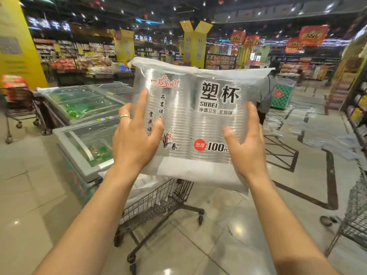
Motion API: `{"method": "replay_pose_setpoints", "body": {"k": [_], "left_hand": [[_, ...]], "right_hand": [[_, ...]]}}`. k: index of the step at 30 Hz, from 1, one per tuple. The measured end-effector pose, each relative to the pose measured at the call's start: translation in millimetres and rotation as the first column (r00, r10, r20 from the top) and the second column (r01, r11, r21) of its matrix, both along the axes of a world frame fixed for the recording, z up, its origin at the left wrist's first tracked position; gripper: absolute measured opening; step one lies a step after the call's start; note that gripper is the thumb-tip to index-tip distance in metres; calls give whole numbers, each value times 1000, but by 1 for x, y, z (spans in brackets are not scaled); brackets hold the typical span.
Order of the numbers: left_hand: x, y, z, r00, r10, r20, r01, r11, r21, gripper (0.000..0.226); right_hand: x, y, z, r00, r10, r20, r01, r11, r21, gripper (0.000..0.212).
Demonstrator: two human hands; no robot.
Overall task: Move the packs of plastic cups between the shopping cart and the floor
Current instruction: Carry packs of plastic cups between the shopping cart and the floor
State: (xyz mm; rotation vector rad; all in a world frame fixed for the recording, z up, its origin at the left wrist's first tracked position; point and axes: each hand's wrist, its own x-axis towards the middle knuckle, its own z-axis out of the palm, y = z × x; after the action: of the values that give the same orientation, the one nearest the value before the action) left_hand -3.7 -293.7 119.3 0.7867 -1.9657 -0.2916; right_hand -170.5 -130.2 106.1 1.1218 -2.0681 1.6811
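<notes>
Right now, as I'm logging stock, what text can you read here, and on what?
"塑杯" and "SUBEI": pack of plastic cups.
"净透卫生 无异味": same pack.
"加厚" and "100 PC", rest hidden: same pack.
"春": same pack.
"文化玩具": aisle sign.
Red banners and shelf labels: too blurred to read.

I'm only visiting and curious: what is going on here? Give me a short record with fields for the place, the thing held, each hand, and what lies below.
place: supermarket aisle, with freezers on the left
held item: pack of cups, clear wrap, printed "100 PCS", upright in the air
left hand: grips the pack's left side; ring on one finger
right hand: grips the pack's right side
below: shopping cart, with something white inside, too hidden to name
</notes>
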Motion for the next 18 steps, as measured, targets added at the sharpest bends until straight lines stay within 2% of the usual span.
{"method": "replay_pose_setpoints", "body": {"k": [7, 18], "left_hand": [[-67, -85, -22, 1000, 7, -4, -7, 999, 32, 66], [-162, -259, -47, 994, 106, -13, -104, 987, 122, 68]], "right_hand": [[-74, -83, -17, 999, 38, -14, -38, 999, 37, 76], [-189, -283, -33, 991, 131, 5, -131, 988, 83, 73]]}}
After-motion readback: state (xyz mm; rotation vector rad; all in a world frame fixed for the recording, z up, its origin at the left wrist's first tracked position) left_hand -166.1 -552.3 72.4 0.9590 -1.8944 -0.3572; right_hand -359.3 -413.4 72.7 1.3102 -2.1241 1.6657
